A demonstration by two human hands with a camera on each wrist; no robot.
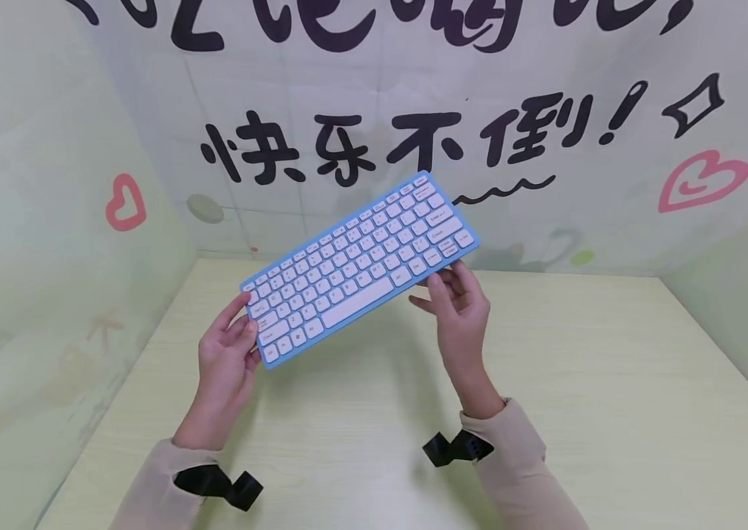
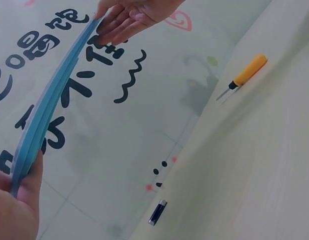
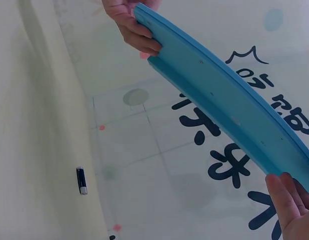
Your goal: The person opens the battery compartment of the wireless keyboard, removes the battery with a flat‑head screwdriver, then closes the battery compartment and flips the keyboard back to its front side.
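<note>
A blue keyboard with white keys (image 1: 361, 269) is held up above the table, its keys toward the head camera and its right end higher. My left hand (image 1: 224, 361) grips its left end, thumb on the key side and fingers behind. At the lower edge near the right end, my right hand (image 1: 463, 316) holds it between thumb and fingers. The right wrist view shows the keyboard's plain blue underside (image 3: 214, 85). Behind it on the table lie a screwdriver with an orange handle (image 2: 250, 70) and a dark battery with a silver end (image 2: 157, 212); the keyboard hides both from the head view.
The pale wooden table (image 1: 612, 383) is enclosed by a printed back wall (image 1: 347, 81) and side walls with dark lettering and pink hearts. Black wrist cameras (image 1: 456, 447) are strapped over the beige sleeves (image 1: 520, 456).
</note>
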